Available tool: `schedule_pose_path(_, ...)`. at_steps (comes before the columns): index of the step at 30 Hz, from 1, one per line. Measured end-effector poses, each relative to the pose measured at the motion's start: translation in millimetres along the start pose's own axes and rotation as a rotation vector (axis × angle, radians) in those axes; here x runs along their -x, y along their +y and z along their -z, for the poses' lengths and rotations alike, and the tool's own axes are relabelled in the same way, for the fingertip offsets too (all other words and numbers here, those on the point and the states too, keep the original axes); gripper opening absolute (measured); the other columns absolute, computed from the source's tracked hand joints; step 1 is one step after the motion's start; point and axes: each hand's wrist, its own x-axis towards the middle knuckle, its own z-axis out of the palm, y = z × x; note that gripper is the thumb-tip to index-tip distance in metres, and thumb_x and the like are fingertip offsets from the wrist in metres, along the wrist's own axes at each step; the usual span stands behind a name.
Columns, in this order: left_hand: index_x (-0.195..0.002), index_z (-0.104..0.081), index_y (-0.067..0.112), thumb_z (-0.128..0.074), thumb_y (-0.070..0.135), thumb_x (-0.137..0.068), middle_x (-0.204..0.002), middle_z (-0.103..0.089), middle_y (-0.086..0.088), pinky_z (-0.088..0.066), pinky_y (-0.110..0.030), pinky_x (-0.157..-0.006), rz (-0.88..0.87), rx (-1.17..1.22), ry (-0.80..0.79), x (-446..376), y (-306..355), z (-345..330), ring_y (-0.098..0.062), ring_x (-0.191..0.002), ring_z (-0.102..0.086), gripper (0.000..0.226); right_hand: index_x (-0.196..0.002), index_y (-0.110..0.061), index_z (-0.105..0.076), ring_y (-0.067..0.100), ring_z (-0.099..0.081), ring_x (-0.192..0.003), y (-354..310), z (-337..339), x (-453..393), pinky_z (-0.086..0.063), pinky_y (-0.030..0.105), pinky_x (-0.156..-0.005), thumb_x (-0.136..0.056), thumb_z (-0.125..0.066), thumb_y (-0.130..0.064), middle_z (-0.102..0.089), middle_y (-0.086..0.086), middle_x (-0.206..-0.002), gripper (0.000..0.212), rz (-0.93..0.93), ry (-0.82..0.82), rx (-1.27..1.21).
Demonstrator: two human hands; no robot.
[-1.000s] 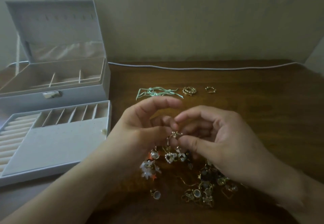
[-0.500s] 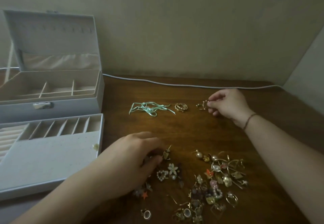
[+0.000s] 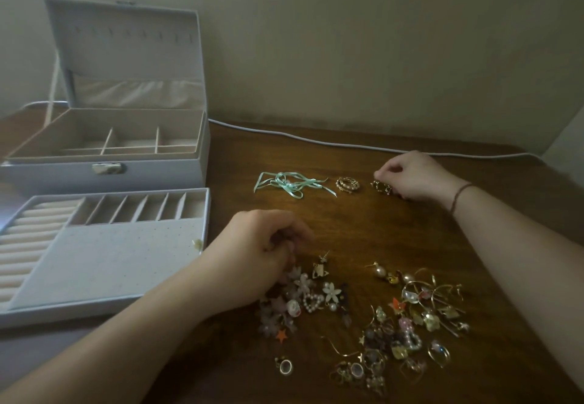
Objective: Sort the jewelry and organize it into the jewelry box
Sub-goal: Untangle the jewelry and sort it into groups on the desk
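On the table [image 3: 379,230], jewelry pile [image 3: 363,315] under curled left hand [image 3: 256,255]; right hand [image 3: 414,176] pinching gold ring [image 3: 381,187].

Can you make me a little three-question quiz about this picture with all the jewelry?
1. True or false: the lid of the pale grey jewelry box is open.
2. Which lies farthest left in the row at the back of the brown wooden table: A) mint green ribbon, B) round gold beaded piece, C) small dark gold piece?
3. Which hand is by the small dark gold piece?

Key: 1 true. 2 A. 3 the right hand; the left hand is at the mixed jewelry pile.
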Motion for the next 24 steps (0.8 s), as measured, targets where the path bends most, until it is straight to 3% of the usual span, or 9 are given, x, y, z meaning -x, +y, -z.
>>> schedule_pose_path(4, -0.091, -0.07, 0.034, -0.054, -0.003, -0.092, -0.076, -0.066, 0.018, -0.058, -0.026, -0.062, 0.016, 0.07, 0.041, -1, 1, 3, -0.008, -0.068, -0.068, 0.041, -0.104, -0.025, -0.07, 0.014, -0.056, -0.101, -8, -1, 13, -0.043, 0.029, -0.083, -0.093, -0.06, -0.033, -0.065, -0.003, -0.111, 0.017, 0.067, -0.066, 0.122)
schedule_pose_path(6, -0.087, -0.07, 0.039, -0.057, -0.001, -0.09, -0.073, -0.066, 0.019, -0.053, -0.025, -0.063, 0.01, 0.037, 0.095, -1, 1, 7, -0.006, -0.065, -0.066, 0.042, -0.108, -0.025, -0.068, 0.013, -0.054, -0.102, -11, 0, 23, -0.042, 0.027, -0.082, -0.093, -0.06, -0.032, -0.063, -0.002, -0.117, 0.019, 0.1, -0.088, 0.168)
schedule_pose_path(9, -0.087, -0.071, 0.039, -0.061, 0.0, -0.089, -0.076, -0.069, 0.005, -0.06, -0.043, -0.069, 0.026, 0.126, 0.225, -3, 1, 12, -0.017, -0.07, -0.069, 0.04, -0.098, -0.023, -0.071, 0.0, -0.054, -0.078, -24, 3, 51, -0.039, 0.017, -0.065, -0.093, -0.059, -0.035, -0.068, -0.006, -0.094, 0.018, 0.277, 0.113, 0.146)
schedule_pose_path(11, -0.087, -0.073, 0.036, -0.062, -0.002, -0.09, -0.075, -0.071, -0.002, -0.06, -0.053, -0.076, 0.063, 0.29, 0.311, -3, 2, 14, -0.022, -0.073, -0.07, 0.04, -0.086, -0.027, -0.072, -0.001, -0.057, -0.065, -45, 4, 82, -0.037, 0.013, -0.056, -0.091, -0.058, -0.038, -0.065, -0.013, -0.074, 0.018, 0.453, 0.087, 0.008)
schedule_pose_path(14, -0.086, -0.074, 0.028, -0.063, -0.005, -0.088, -0.081, -0.072, 0.001, -0.061, -0.041, -0.073, 0.101, 0.453, 0.391, -5, 3, 16, -0.016, -0.073, -0.069, 0.035, -0.095, -0.035, -0.071, -0.005, -0.055, -0.081, -74, -6, 117, -0.043, 0.017, -0.072, -0.09, -0.062, -0.032, -0.061, -0.022, -0.085, 0.01, 0.678, -0.161, 0.069)
schedule_pose_path(19, -0.086, -0.074, 0.02, -0.062, -0.002, -0.089, -0.078, -0.069, 0.004, -0.06, -0.034, -0.07, 0.108, 0.525, 0.372, -5, 7, 13, -0.011, -0.071, -0.065, 0.025, -0.103, -0.038, -0.069, -0.001, -0.048, -0.091, -89, -28, 121, -0.049, 0.034, -0.082, -0.089, -0.063, -0.041, -0.054, -0.023, -0.09, 0.016, 0.812, -0.212, 0.238)
schedule_pose_path(24, -0.08, -0.074, 0.021, -0.061, 0.001, -0.092, -0.077, -0.068, 0.001, -0.057, -0.033, -0.069, 0.094, 0.583, 0.369, -6, 7, 18, -0.011, -0.071, -0.062, 0.027, -0.103, -0.04, -0.068, -0.007, -0.038, -0.091, -93, -37, 115, -0.041, 0.024, -0.082, -0.089, -0.063, -0.042, -0.047, -0.027, -0.087, 0.015, 0.81, -0.241, 0.288)
